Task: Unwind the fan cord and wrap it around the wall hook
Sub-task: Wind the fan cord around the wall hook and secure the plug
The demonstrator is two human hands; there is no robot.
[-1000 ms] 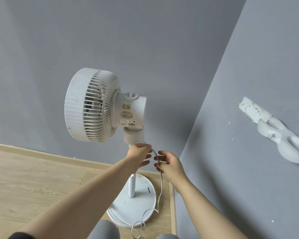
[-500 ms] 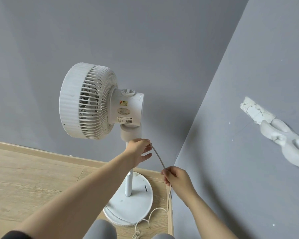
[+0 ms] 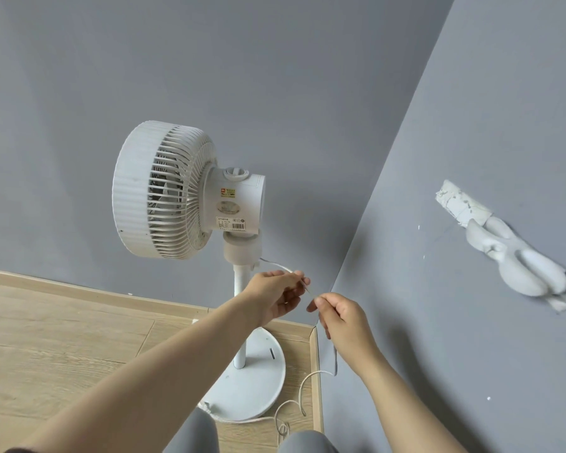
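One cord (image 3: 276, 265) is pinched by the left hand (image 3: 276, 297) and the right hand (image 3: 343, 317), slanting down-right between them, then hanging below the right. One fan (image 3: 164, 191) is seen above the left, one hook (image 3: 517, 259) well right.

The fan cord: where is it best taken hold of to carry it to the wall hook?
Probably the slack stretch of the fan cord hanging below the right hand: pinch it from the room side, since it is thin, limp and hangs close to the wall bearing the wall hook.
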